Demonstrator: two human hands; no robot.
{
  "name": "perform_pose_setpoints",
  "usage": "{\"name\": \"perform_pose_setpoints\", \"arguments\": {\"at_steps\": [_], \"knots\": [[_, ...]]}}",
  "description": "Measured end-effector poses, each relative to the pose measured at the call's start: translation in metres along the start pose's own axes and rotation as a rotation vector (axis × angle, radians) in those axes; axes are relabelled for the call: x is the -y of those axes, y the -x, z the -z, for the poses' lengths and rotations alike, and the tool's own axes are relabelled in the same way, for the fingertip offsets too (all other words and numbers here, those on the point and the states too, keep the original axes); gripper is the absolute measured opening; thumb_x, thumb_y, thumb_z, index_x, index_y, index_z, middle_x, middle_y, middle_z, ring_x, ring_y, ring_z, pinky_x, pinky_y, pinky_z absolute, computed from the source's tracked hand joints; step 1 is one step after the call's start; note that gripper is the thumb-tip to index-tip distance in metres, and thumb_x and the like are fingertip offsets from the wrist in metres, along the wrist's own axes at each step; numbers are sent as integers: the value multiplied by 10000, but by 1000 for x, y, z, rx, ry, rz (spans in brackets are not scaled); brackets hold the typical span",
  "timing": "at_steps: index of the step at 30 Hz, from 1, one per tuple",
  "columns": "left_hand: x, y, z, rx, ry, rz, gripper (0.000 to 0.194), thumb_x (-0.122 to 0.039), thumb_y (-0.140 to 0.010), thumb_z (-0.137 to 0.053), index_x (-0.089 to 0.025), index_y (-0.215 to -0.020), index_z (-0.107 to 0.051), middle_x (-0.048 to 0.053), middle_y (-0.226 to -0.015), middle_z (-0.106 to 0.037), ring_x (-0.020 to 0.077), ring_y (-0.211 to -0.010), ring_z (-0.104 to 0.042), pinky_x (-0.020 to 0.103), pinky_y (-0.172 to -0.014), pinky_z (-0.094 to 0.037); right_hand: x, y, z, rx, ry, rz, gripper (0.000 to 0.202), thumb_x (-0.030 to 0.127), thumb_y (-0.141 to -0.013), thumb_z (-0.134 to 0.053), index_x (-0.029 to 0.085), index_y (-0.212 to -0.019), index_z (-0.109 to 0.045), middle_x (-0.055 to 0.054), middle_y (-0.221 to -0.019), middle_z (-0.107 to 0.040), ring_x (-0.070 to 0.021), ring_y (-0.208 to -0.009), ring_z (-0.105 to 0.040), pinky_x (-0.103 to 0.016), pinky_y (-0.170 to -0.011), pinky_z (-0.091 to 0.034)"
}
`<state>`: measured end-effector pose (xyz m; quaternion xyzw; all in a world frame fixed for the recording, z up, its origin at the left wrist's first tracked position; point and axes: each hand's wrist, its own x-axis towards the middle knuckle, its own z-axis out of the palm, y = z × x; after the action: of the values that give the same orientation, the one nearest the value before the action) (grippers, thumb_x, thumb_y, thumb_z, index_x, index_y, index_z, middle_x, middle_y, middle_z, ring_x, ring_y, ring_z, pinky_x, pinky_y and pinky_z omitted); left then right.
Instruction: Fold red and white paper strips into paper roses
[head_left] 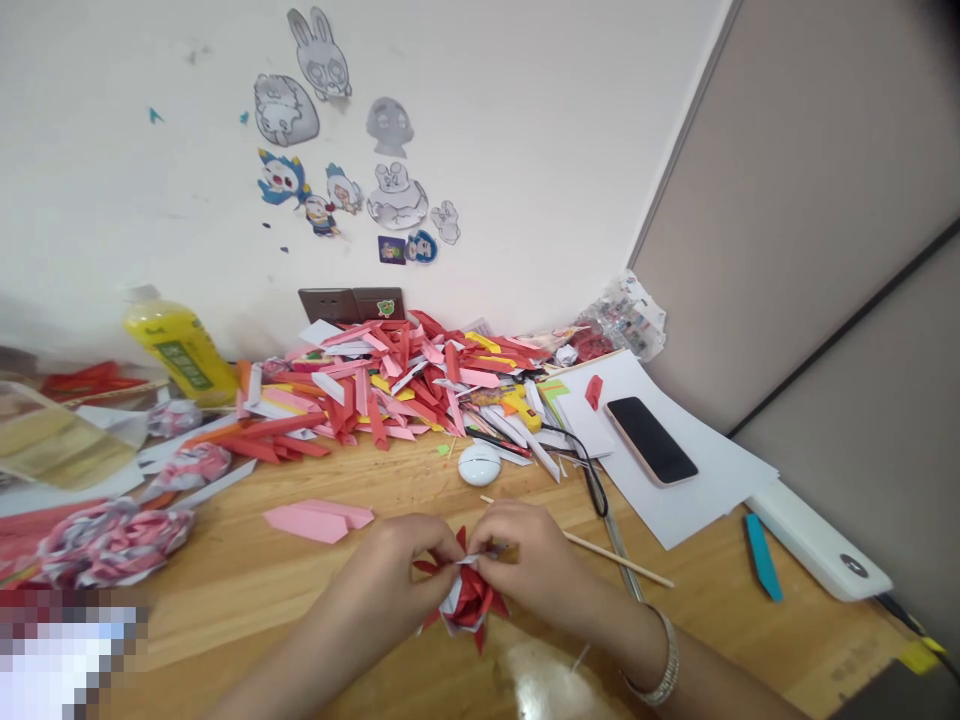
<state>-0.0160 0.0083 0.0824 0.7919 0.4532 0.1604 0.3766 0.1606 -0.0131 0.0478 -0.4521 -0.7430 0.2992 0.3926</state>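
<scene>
Close in front of me, a red and white folded paper flower is held above the wooden table. My left hand pinches its upper left edge between thumb and fingers. My right hand pinches the same flower at its upper right, the fingertips of both hands almost meeting at a white fold. Pointed red petals stick out below and around the fingers. Beyond my left hand lie folded pink paper strips. A thin wooden stick lies on the table behind my right hand, partly hidden by it.
A heap of folded red, pink and yellow paper pieces runs along the wall, with a yellow glue gun in it. Nearby are a white oval case, a phone on white sheets, a yellow bottle and twisted paper roses.
</scene>
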Motion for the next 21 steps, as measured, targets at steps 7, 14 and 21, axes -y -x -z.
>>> {"name": "perform_pose_setpoints", "arguments": {"at_steps": [7,14,21], "knots": [[30,-11,4,150,495,62,327,-412,-760,-592,-177,-988,-595,20,-827,-678,203,-819,-654,309,-741,-506,-1,0,0,-37,-82,-4,227,-4,-718,-667,215,-721,-727,24,-724,-709,-136,-706,-630,-235,-702,-437],[26,-7,-5,258,484,155,365,-579,-779,-519,-224,-784,-439,-68,-609,-562,142,-420,-597,211,-381,-398,3,1,1,-9,-116,-13,204,32,-742,-708,232,-760,-748,18,-757,-728,-150,-736,-638,-263,-735,-444],[19,-6,-4,193,364,150,316,-532,-799,-458,-224,-737,-424,-92,-563,-461,87,-325,-477,178,-312,-296,10,1,13,91,-35,172,143,71,-814,-670,192,-795,-746,-29,-788,-738,-179,-791,-599,-314,-772,-417]]}}
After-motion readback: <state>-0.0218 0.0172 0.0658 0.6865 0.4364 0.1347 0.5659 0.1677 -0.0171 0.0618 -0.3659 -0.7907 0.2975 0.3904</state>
